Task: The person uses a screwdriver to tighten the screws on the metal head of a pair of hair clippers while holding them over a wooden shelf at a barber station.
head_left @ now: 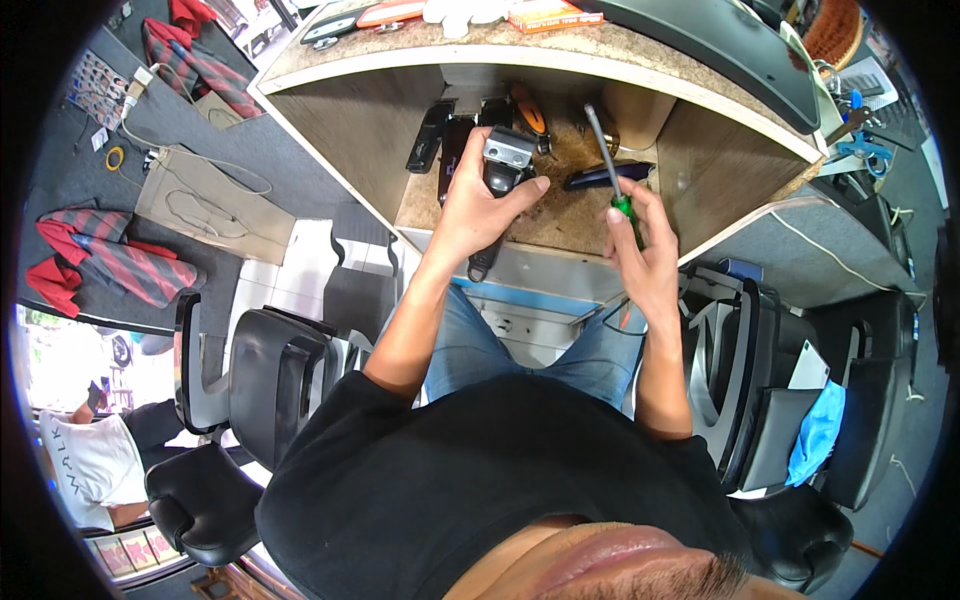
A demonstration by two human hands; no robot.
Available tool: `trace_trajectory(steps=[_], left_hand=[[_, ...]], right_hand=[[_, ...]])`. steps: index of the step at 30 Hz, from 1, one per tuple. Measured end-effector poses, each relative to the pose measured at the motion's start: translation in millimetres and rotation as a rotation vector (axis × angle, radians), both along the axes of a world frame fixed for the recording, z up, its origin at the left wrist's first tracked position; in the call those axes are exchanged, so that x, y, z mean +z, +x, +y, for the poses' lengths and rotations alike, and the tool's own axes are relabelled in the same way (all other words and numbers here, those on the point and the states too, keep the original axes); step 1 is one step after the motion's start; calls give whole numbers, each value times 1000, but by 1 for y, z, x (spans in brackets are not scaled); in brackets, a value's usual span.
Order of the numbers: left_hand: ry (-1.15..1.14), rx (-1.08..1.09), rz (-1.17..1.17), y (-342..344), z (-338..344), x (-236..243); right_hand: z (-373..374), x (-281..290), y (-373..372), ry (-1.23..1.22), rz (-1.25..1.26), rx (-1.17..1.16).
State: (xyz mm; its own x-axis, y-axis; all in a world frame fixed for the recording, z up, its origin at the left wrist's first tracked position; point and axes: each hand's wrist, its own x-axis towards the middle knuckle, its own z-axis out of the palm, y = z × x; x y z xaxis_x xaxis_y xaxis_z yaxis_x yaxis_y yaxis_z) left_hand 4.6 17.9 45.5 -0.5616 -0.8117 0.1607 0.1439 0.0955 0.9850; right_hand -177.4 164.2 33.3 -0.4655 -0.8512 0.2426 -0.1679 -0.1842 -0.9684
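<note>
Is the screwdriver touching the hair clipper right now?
No, the right hand holds the screwdriver apart from the hair clipper in the left hand, with a visible gap between them.

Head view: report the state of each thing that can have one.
Hair clipper, held in the left hand, metal face showing.
Green-handled screwdriver, held in the right hand, tip apart from the hair clipper.
Wooden compartment, open at the front.
Blue cloth, draped and rumpled.

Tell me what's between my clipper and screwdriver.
In the head view: brown shelf board, the lower end of an orange tool, and part of a dark device extending behind the screwdriver.
</note>
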Motion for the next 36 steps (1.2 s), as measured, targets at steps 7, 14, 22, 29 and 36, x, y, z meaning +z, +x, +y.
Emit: trace_trajectory(steps=[7, 14, 22, 29, 36], left_hand=[[-813, 266, -296, 0, 7, 14], [-1012, 235, -400, 1, 5, 20], [-1001, 205, -520, -1, 7, 17], [-1010, 194, -528, 0, 6, 15], [-998, 176, -533, 0, 6, 11]], right_hand=[[49, 33, 1, 77, 433, 61], [59, 34, -2, 119, 462, 79], [59, 35, 1, 148, 475, 61], [62, 29, -3, 182, 560, 38], [63, 26, -3, 158, 564, 38]])
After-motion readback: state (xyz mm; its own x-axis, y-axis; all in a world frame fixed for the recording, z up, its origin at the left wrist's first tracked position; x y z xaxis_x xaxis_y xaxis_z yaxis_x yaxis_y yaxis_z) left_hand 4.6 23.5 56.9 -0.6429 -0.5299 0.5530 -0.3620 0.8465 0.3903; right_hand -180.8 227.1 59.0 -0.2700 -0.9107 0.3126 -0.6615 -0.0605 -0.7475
